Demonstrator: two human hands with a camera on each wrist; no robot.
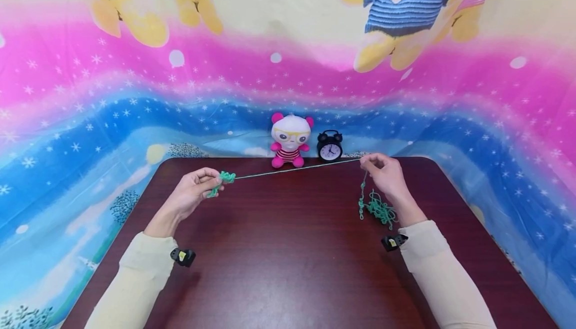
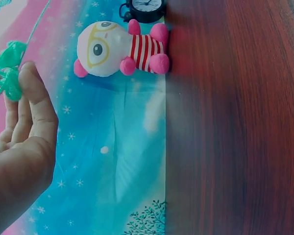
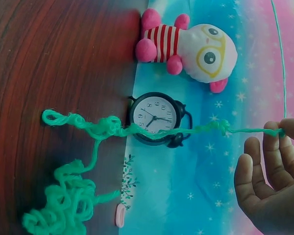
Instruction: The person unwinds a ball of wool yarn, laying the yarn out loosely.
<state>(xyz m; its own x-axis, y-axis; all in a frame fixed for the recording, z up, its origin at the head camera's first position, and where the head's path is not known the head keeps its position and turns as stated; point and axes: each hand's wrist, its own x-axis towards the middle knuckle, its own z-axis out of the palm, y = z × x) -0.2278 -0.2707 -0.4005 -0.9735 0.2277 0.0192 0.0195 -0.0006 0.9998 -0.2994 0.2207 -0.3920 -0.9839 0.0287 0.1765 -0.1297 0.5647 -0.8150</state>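
A strand of green yarn (image 1: 292,170) runs taut between the two hands above the dark table. My left hand (image 1: 194,189) pinches a small bunched clump of the yarn (image 2: 10,68) between thumb and fingers. On the other side, my right hand (image 1: 382,171) pinches the strand at its fingertips. From the right fingertips a knotted, twisted length of yarn (image 3: 171,133) hangs down and ends in a small loop. Below it a loose tangle of the same yarn (image 1: 381,210) shows beside the right wrist, joined to the hanging length in the right wrist view.
At the table's back edge sits a pink and white plush toy (image 1: 290,141) with yellow glasses and a striped body. A black twin-bell alarm clock (image 1: 330,146) stands to its right. Behind the brown table (image 1: 279,259) hangs a printed cloth (image 1: 252,79).
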